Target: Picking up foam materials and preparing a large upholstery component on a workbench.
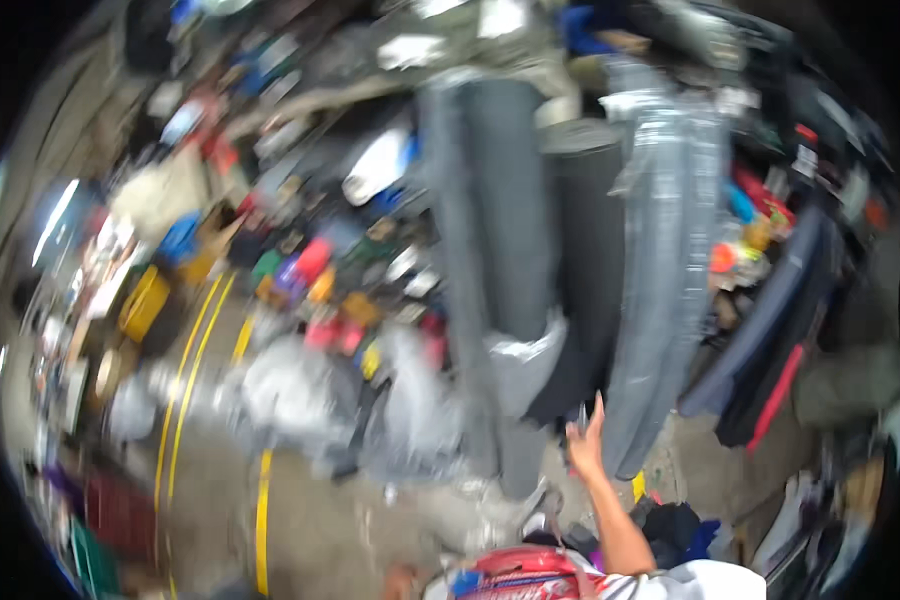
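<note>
My right hand (587, 448) reaches forward from the lower edge with its fingers apart. It is near the lower ends of several tall rolls of what looks like fabric, and I cannot tell whether it touches them. A dark charcoal roll (585, 250) stands in the middle, with a grey roll (510, 200) to its left. On the right, a grey roll wrapped in clear plastic (655, 270) leans upright. Low at the bottom edge, a blurred bit of my left hand (400, 582) shows, its fingers unreadable. Red printed material (520, 572) lies at my front.
Clear plastic bundles (305, 395) sit on the floor left of the rolls, below a heap of colourful goods. Yellow lines (262, 520) mark the floor at left. Dark fabric with a red edge (775, 395) hangs at right. Dark cloth (673, 532) lies near my forearm.
</note>
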### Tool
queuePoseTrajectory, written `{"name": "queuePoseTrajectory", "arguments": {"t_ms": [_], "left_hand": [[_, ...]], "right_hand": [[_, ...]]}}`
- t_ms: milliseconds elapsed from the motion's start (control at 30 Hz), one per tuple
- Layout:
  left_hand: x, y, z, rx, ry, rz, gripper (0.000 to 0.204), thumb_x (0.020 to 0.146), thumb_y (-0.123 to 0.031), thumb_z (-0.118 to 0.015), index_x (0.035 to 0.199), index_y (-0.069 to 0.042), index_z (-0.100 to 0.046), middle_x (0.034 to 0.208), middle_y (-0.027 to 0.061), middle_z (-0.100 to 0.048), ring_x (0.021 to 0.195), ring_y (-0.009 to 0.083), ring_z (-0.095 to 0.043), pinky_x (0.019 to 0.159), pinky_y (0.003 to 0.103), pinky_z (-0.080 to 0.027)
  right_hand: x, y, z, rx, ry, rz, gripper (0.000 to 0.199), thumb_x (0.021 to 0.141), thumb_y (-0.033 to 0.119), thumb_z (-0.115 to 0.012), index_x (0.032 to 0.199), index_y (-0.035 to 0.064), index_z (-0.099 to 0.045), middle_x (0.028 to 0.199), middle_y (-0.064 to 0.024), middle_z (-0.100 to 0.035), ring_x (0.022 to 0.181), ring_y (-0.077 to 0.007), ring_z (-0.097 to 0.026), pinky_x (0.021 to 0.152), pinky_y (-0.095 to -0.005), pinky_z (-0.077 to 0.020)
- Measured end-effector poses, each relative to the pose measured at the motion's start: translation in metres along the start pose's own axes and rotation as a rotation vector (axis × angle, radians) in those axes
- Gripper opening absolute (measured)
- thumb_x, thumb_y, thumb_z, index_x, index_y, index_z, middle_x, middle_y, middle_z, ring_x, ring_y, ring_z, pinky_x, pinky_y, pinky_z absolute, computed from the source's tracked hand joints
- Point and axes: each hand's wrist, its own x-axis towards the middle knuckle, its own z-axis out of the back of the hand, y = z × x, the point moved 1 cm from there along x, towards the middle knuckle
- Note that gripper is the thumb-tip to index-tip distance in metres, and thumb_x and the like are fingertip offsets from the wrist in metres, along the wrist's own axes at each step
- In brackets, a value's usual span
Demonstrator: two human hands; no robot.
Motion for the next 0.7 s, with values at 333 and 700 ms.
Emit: {"name": "queuePoseTrajectory", "arguments": {"t_ms": [333,700], "left_hand": [[-0.223,0.102,0.110,-0.575,-0.628,0.818,0.054,0.082,-0.036,-0.069,0.125,-0.006,-0.060,0.109,0.0200,-0.069,0.100,0.0397,-0.065,0.086,0.048,-0.052],[-0.245,0.010,-0.004,-1.373,-0.613,1.280,0.059,0.082,-0.029,-0.072,0.133,-0.003,-0.057,0.084,0.0179,-0.071,0.067,0.0222,-0.067,0.068,0.038,-0.053]], "right_hand": [[-0.167,-0.110,-0.174,-0.434,0.793,-0.043,0.049,0.092,0.010,-0.057,0.138,0.0001,-0.043,0.096,-0.0158,-0.063,0.075,-0.0249,-0.063,0.067,-0.0394,-0.0511],[-0.157,-0.087,-0.368,-0.824,1.234,-0.411,0.034,0.092,0.021,-0.062,0.118,0.0008,-0.053,0.066,-0.0139,-0.059,0.054,-0.0271,-0.065,0.049,-0.0383,-0.0518]]}}
